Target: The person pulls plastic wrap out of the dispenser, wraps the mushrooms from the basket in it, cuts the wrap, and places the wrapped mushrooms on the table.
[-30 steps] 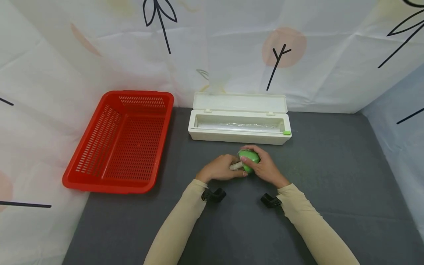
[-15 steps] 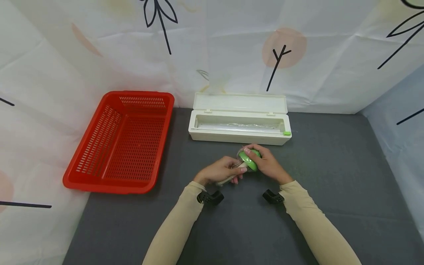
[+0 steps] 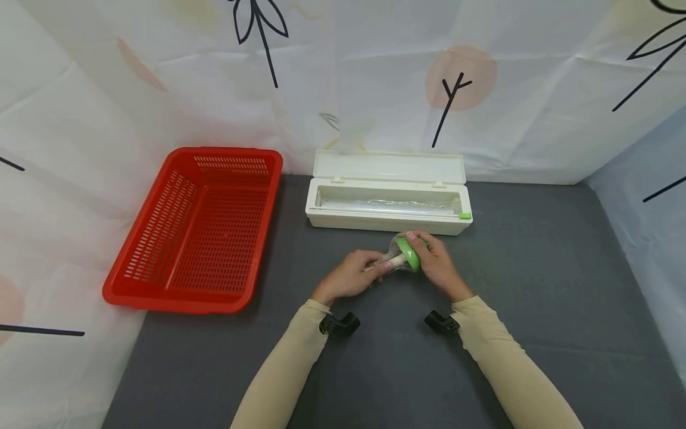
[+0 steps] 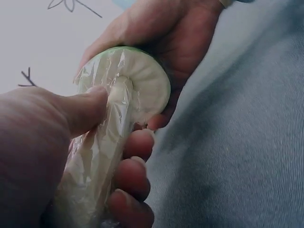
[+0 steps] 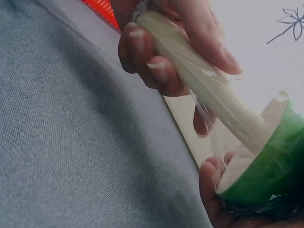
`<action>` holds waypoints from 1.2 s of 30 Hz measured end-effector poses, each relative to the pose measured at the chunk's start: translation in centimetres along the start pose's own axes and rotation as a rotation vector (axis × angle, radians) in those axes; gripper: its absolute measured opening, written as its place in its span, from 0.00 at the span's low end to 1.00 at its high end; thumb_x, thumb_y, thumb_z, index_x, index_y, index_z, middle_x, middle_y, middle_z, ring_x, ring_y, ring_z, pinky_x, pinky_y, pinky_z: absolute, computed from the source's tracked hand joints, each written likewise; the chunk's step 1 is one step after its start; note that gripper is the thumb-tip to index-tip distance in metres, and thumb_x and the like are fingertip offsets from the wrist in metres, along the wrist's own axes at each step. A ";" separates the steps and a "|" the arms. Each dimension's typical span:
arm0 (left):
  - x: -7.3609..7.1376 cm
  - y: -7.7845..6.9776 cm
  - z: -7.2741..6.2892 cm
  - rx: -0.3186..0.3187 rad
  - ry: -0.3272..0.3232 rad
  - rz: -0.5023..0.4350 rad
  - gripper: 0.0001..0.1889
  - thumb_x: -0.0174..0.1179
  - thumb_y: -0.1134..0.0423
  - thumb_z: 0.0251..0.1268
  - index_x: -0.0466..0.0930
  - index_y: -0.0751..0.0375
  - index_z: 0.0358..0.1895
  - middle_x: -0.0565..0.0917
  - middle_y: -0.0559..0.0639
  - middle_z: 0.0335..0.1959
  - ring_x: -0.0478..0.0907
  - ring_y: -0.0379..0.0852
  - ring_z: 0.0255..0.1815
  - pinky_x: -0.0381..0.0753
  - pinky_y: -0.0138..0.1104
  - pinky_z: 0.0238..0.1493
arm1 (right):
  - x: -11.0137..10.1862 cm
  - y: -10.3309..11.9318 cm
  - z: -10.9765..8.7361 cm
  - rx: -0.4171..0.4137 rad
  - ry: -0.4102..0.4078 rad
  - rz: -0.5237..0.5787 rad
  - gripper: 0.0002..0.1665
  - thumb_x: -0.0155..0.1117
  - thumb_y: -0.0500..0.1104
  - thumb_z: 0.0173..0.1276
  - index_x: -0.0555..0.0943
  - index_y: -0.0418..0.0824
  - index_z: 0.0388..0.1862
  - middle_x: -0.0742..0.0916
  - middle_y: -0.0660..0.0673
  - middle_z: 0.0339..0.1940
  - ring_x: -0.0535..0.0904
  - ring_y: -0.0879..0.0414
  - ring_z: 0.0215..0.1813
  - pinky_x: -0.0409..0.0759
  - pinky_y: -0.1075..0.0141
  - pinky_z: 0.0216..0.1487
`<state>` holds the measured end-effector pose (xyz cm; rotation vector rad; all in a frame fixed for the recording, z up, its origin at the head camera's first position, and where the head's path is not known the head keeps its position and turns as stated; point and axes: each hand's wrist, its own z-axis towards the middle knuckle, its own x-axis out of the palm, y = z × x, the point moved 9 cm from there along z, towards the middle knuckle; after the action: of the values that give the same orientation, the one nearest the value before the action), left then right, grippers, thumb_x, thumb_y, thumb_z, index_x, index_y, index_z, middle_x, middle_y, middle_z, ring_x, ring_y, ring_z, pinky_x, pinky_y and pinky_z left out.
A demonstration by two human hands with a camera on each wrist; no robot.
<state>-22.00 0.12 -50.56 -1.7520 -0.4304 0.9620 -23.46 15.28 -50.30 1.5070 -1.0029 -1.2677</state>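
A mushroom (image 3: 408, 254) with a green cap and a cream stem is held above the dark table, in front of the white box. Clear plastic film (image 4: 97, 159) covers its stem and the pale underside of its cap. My left hand (image 3: 349, 276) grips the stem, thumb on one side and fingers curled round the other. My right hand (image 3: 438, 266) holds the cap from the right, its thumb along the top in the head view. In the right wrist view, the stem (image 5: 204, 78) slants down to the cap, whose outer side is partly hidden by the right hand.
Behind the hands, a long white box (image 3: 386, 223) stands with its lid (image 3: 388, 167) raised and a roll of clear film inside. On the left is a red slotted basket (image 3: 177, 305). Patterned white cloth (image 3: 375, 71) hangs at the back of the dark table (image 3: 546, 286).
The mushroom has turned in the hands, its cap moving slightly right and more of the film-covered underside showing. My left fingers have shifted along the stem; the right thumb has moved up the cap.
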 end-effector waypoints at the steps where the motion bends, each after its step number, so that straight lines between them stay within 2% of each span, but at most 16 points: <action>1: 0.0 0.0 0.0 0.004 -0.014 0.027 0.16 0.54 0.54 0.80 0.84 0.62 0.44 0.81 0.48 0.28 0.70 0.40 0.21 0.70 0.31 0.27 | 0.0 0.0 0.0 0.006 -0.001 0.000 0.25 0.48 0.49 0.84 0.79 0.31 0.62 0.81 0.36 0.47 0.74 0.57 0.41 0.72 0.67 0.41; 4: -0.5 0.3 0.0 -0.008 -0.095 0.000 0.15 0.58 0.53 0.77 0.85 0.61 0.51 0.84 0.48 0.33 0.76 0.41 0.23 0.74 0.31 0.27 | -0.1 -0.3 -0.1 0.018 -0.016 0.012 0.25 0.47 0.49 0.84 0.78 0.31 0.63 0.82 0.34 0.52 0.74 0.57 0.44 0.71 0.68 0.44; 7: -1.5 0.9 -0.1 0.004 -0.229 -0.138 0.17 0.65 0.57 0.72 0.84 0.62 0.58 0.87 0.53 0.39 0.83 0.48 0.27 0.81 0.35 0.30 | -0.3 -0.7 -0.2 0.026 -0.044 0.046 0.26 0.46 0.48 0.85 0.77 0.29 0.64 0.81 0.33 0.57 0.73 0.57 0.47 0.70 0.69 0.47; 10: -2.3 1.5 -0.4 0.045 -0.355 -0.279 0.18 0.69 0.61 0.68 0.84 0.64 0.58 0.87 0.56 0.43 0.84 0.53 0.29 0.84 0.40 0.32 | -0.4 -1.0 -0.3 0.032 -0.082 0.081 0.27 0.44 0.49 0.85 0.76 0.29 0.64 0.81 0.32 0.57 0.72 0.58 0.46 0.70 0.70 0.47; 12: -2.4 1.8 -0.5 0.067 -0.400 -0.285 0.19 0.71 0.61 0.65 0.85 0.64 0.57 0.87 0.54 0.47 0.85 0.50 0.35 0.84 0.40 0.39 | -0.5 -1.2 -0.3 0.033 -0.100 0.112 0.28 0.44 0.50 0.85 0.76 0.29 0.64 0.80 0.33 0.56 0.72 0.58 0.47 0.70 0.69 0.47; 13: -2.4 1.8 -0.5 0.072 -0.411 -0.252 0.19 0.72 0.60 0.64 0.86 0.62 0.56 0.87 0.53 0.48 0.85 0.47 0.38 0.84 0.39 0.41 | -0.5 -1.2 -0.3 0.034 -0.104 0.121 0.29 0.43 0.51 0.85 0.76 0.29 0.65 0.80 0.34 0.55 0.72 0.58 0.47 0.70 0.69 0.47; 15: -2.3 1.5 -0.7 0.083 -0.420 -0.123 0.20 0.74 0.56 0.61 0.87 0.58 0.55 0.87 0.49 0.49 0.84 0.43 0.43 0.82 0.37 0.46 | -0.5 -1.3 -0.4 0.032 -0.107 0.124 0.30 0.43 0.52 0.85 0.76 0.29 0.65 0.80 0.35 0.54 0.73 0.58 0.47 0.70 0.69 0.47; 17: -2.1 0.8 -0.8 0.110 -0.419 0.109 0.20 0.74 0.52 0.61 0.88 0.54 0.54 0.87 0.47 0.49 0.83 0.41 0.47 0.80 0.36 0.48 | -0.5 -1.4 -0.4 0.033 -0.111 0.129 0.29 0.43 0.52 0.85 0.76 0.28 0.64 0.80 0.35 0.54 0.73 0.58 0.47 0.70 0.70 0.47; 20: -1.6 -0.5 -0.9 0.152 -0.402 0.442 0.19 0.69 0.47 0.63 0.88 0.52 0.53 0.88 0.47 0.45 0.84 0.44 0.44 0.81 0.39 0.46 | -0.5 -1.7 -0.4 0.044 -0.117 0.102 0.28 0.44 0.51 0.85 0.77 0.28 0.63 0.80 0.35 0.53 0.72 0.58 0.46 0.70 0.69 0.45; 22: -1.0 -1.0 -0.8 0.177 -0.364 0.593 0.19 0.65 0.45 0.67 0.88 0.51 0.54 0.87 0.47 0.42 0.83 0.44 0.40 0.81 0.40 0.42 | -0.6 -1.9 -0.5 0.062 -0.124 0.092 0.27 0.45 0.51 0.85 0.77 0.29 0.62 0.80 0.35 0.52 0.71 0.58 0.44 0.69 0.69 0.43; 23: -0.7 -1.1 -0.6 0.183 -0.339 0.635 0.19 0.63 0.45 0.69 0.87 0.50 0.55 0.86 0.46 0.41 0.82 0.43 0.38 0.81 0.40 0.41 | -0.6 -2.0 -0.5 0.068 -0.126 0.086 0.27 0.46 0.51 0.85 0.78 0.29 0.62 0.79 0.35 0.52 0.71 0.58 0.44 0.69 0.69 0.43; 25: -0.3 -1.1 -0.5 0.189 -0.298 0.651 0.19 0.62 0.46 0.70 0.87 0.51 0.56 0.84 0.46 0.36 0.80 0.43 0.33 0.80 0.39 0.37 | -0.6 -2.2 -0.5 0.080 -0.128 0.080 0.27 0.46 0.52 0.85 0.78 0.31 0.62 0.79 0.35 0.51 0.71 0.57 0.44 0.69 0.69 0.43; 28: -0.2 -0.9 -0.3 0.182 -0.273 0.603 0.19 0.63 0.47 0.70 0.87 0.50 0.57 0.83 0.45 0.34 0.76 0.40 0.29 0.77 0.37 0.33 | -0.6 -2.2 -0.5 0.084 -0.123 0.077 0.29 0.45 0.53 0.85 0.77 0.31 0.64 0.80 0.35 0.52 0.72 0.56 0.46 0.70 0.68 0.45; 32: -0.7 -0.7 -0.2 0.170 -0.289 0.465 0.23 0.68 0.45 0.66 0.86 0.51 0.59 0.85 0.45 0.39 0.75 0.38 0.31 0.75 0.35 0.33 | -0.7 -2.1 -0.5 0.083 -0.125 0.101 0.31 0.44 0.54 0.85 0.76 0.30 0.64 0.80 0.35 0.55 0.72 0.56 0.49 0.70 0.69 0.48; 34: -0.8 -0.8 -0.2 0.181 -0.296 0.442 0.24 0.69 0.44 0.63 0.86 0.50 0.59 0.85 0.45 0.40 0.74 0.37 0.30 0.74 0.34 0.33 | -0.7 -2.0 -0.5 0.078 -0.128 0.112 0.31 0.44 0.54 0.85 0.76 0.29 0.64 0.80 0.36 0.55 0.72 0.57 0.50 0.70 0.69 0.49; 36: -0.8 -1.1 -0.2 0.202 -0.312 0.462 0.23 0.69 0.44 0.63 0.87 0.49 0.57 0.85 0.44 0.38 0.75 0.38 0.29 0.75 0.34 0.32 | -0.6 -1.8 -0.5 0.066 -0.123 0.117 0.31 0.43 0.54 0.85 0.76 0.29 0.63 0.80 0.36 0.53 0.72 0.57 0.48 0.70 0.69 0.48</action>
<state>-22.15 -0.11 -49.24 -1.5476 -0.1124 1.5631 -23.02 16.43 -51.80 1.4122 -1.2057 -1.2669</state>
